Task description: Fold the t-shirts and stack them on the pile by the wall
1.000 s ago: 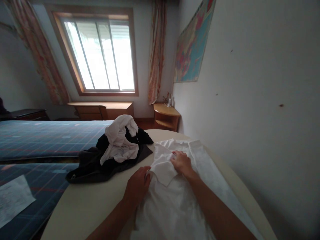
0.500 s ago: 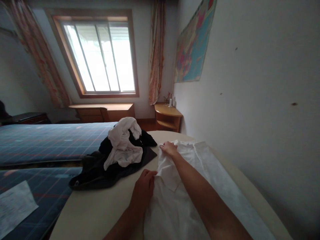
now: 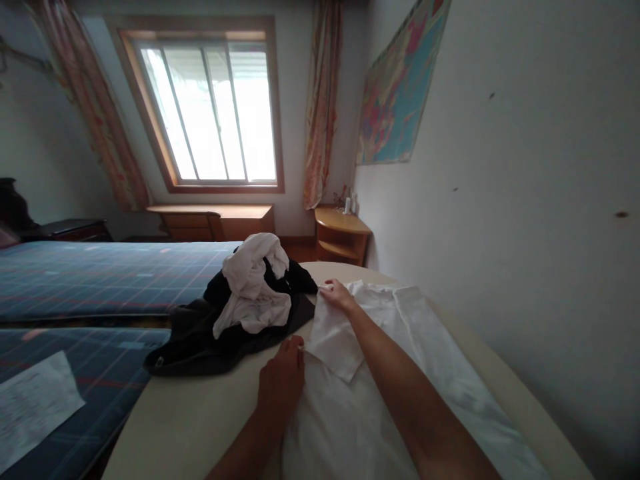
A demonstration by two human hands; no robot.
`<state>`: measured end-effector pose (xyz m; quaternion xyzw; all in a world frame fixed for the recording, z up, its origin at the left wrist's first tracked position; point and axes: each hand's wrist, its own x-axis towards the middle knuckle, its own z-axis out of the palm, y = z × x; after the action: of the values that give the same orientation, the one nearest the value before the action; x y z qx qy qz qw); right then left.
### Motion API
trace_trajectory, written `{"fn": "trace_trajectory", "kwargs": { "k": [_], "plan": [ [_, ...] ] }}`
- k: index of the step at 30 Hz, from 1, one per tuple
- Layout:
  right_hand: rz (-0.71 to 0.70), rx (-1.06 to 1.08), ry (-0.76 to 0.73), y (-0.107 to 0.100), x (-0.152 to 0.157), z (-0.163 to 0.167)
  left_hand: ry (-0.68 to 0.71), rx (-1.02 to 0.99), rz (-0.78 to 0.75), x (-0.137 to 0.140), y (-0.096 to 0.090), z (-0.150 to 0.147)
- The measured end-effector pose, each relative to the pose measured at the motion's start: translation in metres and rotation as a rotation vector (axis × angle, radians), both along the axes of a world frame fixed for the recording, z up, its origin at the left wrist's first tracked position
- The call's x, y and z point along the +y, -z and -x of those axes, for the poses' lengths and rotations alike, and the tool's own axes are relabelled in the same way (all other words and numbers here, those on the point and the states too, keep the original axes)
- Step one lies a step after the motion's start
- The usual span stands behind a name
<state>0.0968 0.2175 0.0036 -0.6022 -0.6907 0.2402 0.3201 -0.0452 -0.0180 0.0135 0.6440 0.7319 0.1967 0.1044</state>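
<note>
A white shirt (image 3: 345, 420) lies spread on the cream table, with a flap of it, which looks like a sleeve, folded over on top. At the flap's near left corner, my left hand (image 3: 284, 373) pinches the cloth between thumb and fingers. Farther off, my right hand (image 3: 338, 295) grips the shirt's far left corner, its forearm crossing over the fabric. Just left of both hands is a heap of dark clothing (image 3: 200, 343) with a crumpled pale garment (image 3: 253, 293) on top.
The round-edged table (image 3: 185, 427) runs close to the white wall on the right. A bed with a blue plaid cover (image 3: 125, 273) stands to the left, a printed sheet of paper (image 3: 40, 407) lying on its near part. A corner shelf (image 3: 343, 223) and low desk (image 3: 215, 212) stand beyond.
The folded flap now lies flatter and straighter between my hands. My left hand has shifted slightly left, drawing the cloth's edge. The view has turned a little to the left.
</note>
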Motion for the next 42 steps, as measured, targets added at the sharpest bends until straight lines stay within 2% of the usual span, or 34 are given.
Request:
{"fn": "trace_trajectory", "kwargs": {
  "k": [5,8,13,16,20,25,29,36,42],
  "plan": [
    [-0.066,0.033,0.0,-0.006,0.004,-0.005,-0.008,0.11,0.066,-0.001,-0.004,-0.004],
    [-0.057,0.039,-0.032,-0.004,0.004,-0.006,-0.012,0.135,0.075,-0.002,-0.005,-0.006],
    [-0.084,0.039,-0.146,-0.004,0.0,-0.004,-0.024,0.112,0.064,-0.003,-0.004,-0.006],
    [-0.112,0.032,-0.153,-0.009,0.001,0.0,-0.026,0.071,0.031,-0.002,-0.003,-0.006],
    [-0.087,-0.065,-0.111,-0.01,0.001,-0.004,-0.036,0.032,0.023,0.0,-0.004,-0.003],
    [-0.044,-0.27,-0.057,-0.001,-0.016,-0.038,-0.068,0.019,0.043,-0.001,-0.006,-0.002],
    [-0.078,-0.368,-0.031,0.006,-0.027,-0.058,-0.052,0.032,0.06,-0.003,-0.007,-0.005],
    [-0.068,-0.407,0.228,0.008,-0.017,-0.066,-0.043,0.065,0.068,-0.001,-0.008,-0.007],
    [-0.067,-0.357,0.247,0.003,0.0,-0.074,-0.021,0.099,0.052,-0.001,-0.003,-0.006]
  ]
}}
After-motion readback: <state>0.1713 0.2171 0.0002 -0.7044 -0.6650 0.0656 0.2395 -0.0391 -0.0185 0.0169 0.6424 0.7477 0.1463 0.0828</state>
